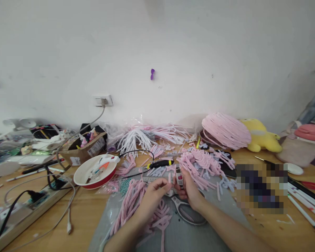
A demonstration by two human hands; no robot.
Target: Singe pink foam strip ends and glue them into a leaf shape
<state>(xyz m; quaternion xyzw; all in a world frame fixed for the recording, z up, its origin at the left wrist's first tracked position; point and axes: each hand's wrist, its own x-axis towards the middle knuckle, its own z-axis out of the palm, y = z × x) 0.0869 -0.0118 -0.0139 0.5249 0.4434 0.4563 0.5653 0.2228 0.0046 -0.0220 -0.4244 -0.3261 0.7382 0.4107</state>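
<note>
My left hand [153,194] is closed, its fingertips pinching a thin pink pipe cleaner [169,177] held upright between both hands. My right hand [187,187] is closed around a small white lighter-like object [179,177] with a red mark, right beside the pipe cleaner. Both hands hover over a grey mat [178,234]. Grey-handled scissors [185,210] lie on the mat under my right wrist. Bent pink pipe cleaner pieces [160,218] rest below my left hand, and a bundle of them [130,203] lies to its left.
A red-and-white bowl [94,173] holds a glue gun. A power strip [28,206] with cables sits at left. Heaps of pink [202,161] and white pipe cleaners [136,138], a pink coil [222,129], a yellow plush [259,134] and a cardboard box [85,148] fill the back.
</note>
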